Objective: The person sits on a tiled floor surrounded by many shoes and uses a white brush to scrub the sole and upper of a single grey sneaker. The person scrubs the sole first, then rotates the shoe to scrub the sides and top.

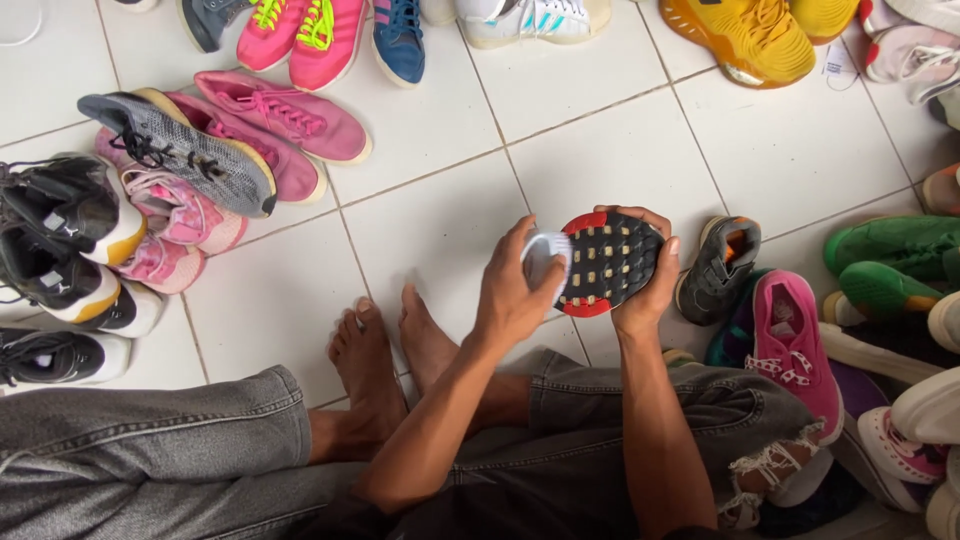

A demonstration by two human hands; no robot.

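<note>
The right hand [645, 290] is closed around the far edge of a shoe with a black studded sole rimmed in red [608, 262], held sole-up above the lap, long axis running away from the body. The left hand [515, 290] grips a small white brush [547, 258] pressed against the sole's left edge. A grey-and-orange sneaker [718, 270] lies just right of the right hand.

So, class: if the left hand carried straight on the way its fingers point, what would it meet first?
The left hand, holding a white cloth, points up-right, so it would probably meet the black-and-red shoe sole it already touches.

Black red-edged shoe [608, 262], sole up
</note>
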